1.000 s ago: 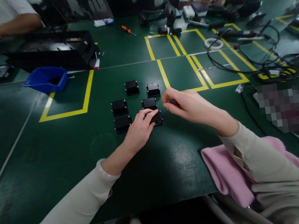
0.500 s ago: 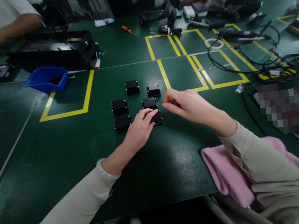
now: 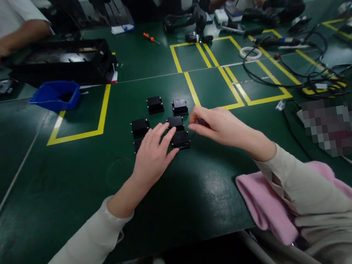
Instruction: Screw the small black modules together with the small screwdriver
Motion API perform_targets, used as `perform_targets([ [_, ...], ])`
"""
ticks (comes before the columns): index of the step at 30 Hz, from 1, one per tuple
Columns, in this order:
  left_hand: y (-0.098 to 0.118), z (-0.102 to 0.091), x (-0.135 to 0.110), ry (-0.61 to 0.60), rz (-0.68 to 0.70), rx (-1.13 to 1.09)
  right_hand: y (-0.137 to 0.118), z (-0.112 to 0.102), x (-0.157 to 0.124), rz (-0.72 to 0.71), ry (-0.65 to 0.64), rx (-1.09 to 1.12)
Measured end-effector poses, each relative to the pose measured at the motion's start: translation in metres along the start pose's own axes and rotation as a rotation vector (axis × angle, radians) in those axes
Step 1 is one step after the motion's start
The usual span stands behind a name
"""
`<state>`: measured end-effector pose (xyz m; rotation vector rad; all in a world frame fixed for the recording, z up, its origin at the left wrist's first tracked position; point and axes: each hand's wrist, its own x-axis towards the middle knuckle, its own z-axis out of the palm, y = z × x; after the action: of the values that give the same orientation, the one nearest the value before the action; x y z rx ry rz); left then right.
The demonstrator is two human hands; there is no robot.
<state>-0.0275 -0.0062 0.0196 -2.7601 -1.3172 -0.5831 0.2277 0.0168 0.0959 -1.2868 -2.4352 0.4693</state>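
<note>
Several small black boxes lie on the green table. My left hand (image 3: 152, 153) hovers with fingers spread over the left near box, fingertips beside the nearest right box (image 3: 180, 139). My right hand (image 3: 218, 125) is closed in a pinch on a thin tool I cannot make out, its tip pointing at that box's right side. Other boxes sit behind: one at the left (image 3: 140, 127), one in the middle (image 3: 175, 122), two farther back (image 3: 155, 104) (image 3: 179, 106).
A blue bin (image 3: 54, 96) and a long black tray (image 3: 63, 63) stand at the back left. Cables (image 3: 288, 66) and a tape roll (image 3: 250, 52) lie at the right. A pink cloth (image 3: 266, 206) rests at the near edge. Other people's hands work along the far side.
My left hand has let go of the nearest box, opened its fingers and shifted left. My right hand has stayed in its pinch and crept slightly left.
</note>
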Motion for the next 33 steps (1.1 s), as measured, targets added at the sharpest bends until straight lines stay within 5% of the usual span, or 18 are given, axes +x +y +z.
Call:
perform_targets([
  [8,-0.064,-0.004,-0.020,-0.129,-0.263,-0.039,-0.001,-0.001,0.000,-0.002,-0.007,0.006],
  [21,-0.092,0.034,0.041,-0.075,-0.230,-0.136,-0.002,-0.002,0.000,0.010,-0.012,0.010],
  [28,-0.064,0.011,0.046,0.070,-0.069,-0.088,-0.001,-0.002,0.001,0.006,-0.011,0.007],
  [33,-0.027,0.004,0.030,-0.065,0.007,-0.259,-0.001,-0.001,-0.001,-0.019,0.015,0.026],
])
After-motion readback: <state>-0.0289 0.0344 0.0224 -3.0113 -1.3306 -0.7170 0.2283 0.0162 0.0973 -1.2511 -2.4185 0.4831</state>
